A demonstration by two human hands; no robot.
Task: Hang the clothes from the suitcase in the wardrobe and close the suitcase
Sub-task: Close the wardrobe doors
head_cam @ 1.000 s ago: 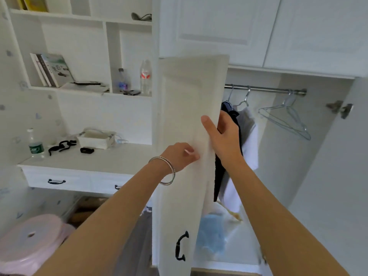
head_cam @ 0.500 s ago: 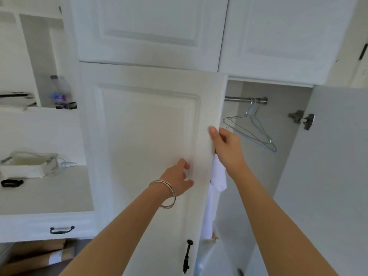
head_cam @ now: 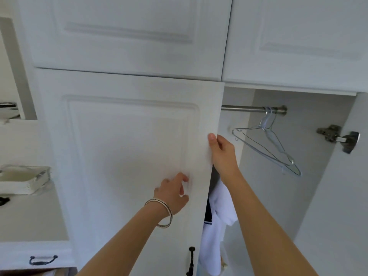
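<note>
The white left wardrobe door [head_cam: 127, 156] stands nearly closed in front of me. My right hand [head_cam: 222, 154] grips its free edge, thumb on the front face and fingers behind. My left hand [head_cam: 175, 193] presses on the door panel with fingers spread; a bangle sits on that wrist. Through the gap, a white garment [head_cam: 217, 222] and a sliver of a dark one [head_cam: 208, 212] hang inside. Empty wire hangers [head_cam: 268, 144] hang on the metal rail [head_cam: 253, 108]. The suitcase is out of view.
The right wardrobe door [head_cam: 342, 196] stands open, its hinge [head_cam: 338, 136] showing. Upper cabinet doors [head_cam: 127, 34] are closed. At left, a desk surface [head_cam: 29, 216] carries a white basket [head_cam: 22, 181]; a drawer with a dark handle [head_cam: 42, 259] lies below.
The left door has swung from edge-on to almost closed, hiding most of the hanging clothes. Both hands stayed on it, and my view turned right and came closer.
</note>
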